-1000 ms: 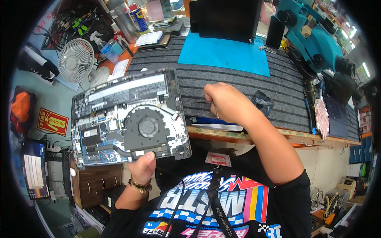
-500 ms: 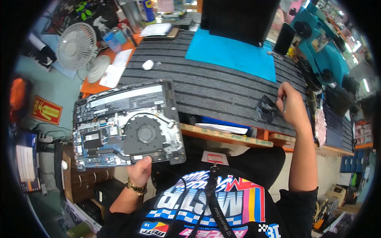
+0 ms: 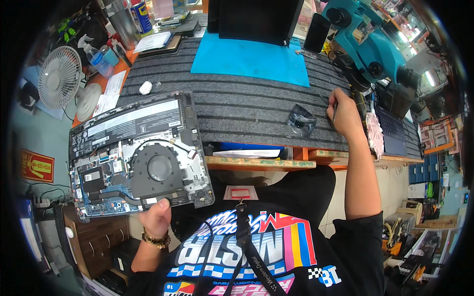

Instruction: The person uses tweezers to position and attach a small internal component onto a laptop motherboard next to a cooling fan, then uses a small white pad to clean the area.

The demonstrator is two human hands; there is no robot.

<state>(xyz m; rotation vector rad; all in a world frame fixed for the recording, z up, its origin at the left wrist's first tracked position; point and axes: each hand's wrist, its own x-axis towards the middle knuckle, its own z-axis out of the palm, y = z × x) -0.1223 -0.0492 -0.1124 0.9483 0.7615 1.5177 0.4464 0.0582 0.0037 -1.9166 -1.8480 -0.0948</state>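
Just beyond right hand, teal microscope

The laptop fan housing is matt plastic, the mat rough cloth, the pouch glossy, perhaps plastic.

I hold the left hand low, gripping, thumb on top, with the right hand curled, pinching, beyond its outstretched bare forearm.

grey mat: pretty bright from where I'm standing, light's even
light tube: blown-out white, upper right
plastic pouch: shiny little glare patches
opened laptop: decently sharp, tiny print's mush
fan: warped near the black-fading rim
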